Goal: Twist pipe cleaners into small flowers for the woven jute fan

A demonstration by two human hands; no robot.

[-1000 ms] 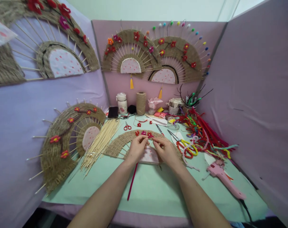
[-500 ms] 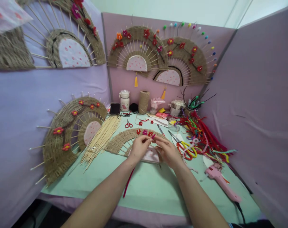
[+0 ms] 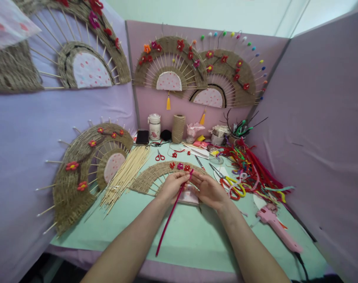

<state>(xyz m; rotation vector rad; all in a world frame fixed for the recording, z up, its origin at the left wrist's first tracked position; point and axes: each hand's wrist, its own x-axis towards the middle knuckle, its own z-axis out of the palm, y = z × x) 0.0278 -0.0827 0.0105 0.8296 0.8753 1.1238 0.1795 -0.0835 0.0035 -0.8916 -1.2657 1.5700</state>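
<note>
A magenta pipe cleaner (image 3: 170, 220) runs from my fingertips down toward the table's front edge, its short upper end sticking up. My left hand (image 3: 173, 188) is closed in a pinch around it. Meeting it from the other side, my right hand (image 3: 210, 191) has its fingertips at the pipe cleaner's upper end, palm partly turned up. Exactly how those fingertips grip is hard to see. Beneath both hands lies a twine-woven fan (image 3: 149, 175) with a pink-spotted centre, partly covered by them. Several red and magenta flowers (image 3: 179, 166) sit along its upper arc.
Thin sticks (image 3: 127, 177) lie left, beside another fan (image 3: 68, 184). Red-handled scissors (image 3: 160, 156) are behind my hands. At right are larger scissors (image 3: 233, 188), a pile of pipe cleaners (image 3: 255, 165) and a pink glue gun (image 3: 277, 232). A twine spool (image 3: 178, 129) stands behind.
The pipe cleaner's long tail has swung into view in front of my left hand. My right hand has turned, showing more palm. The view has shifted slightly.
</note>
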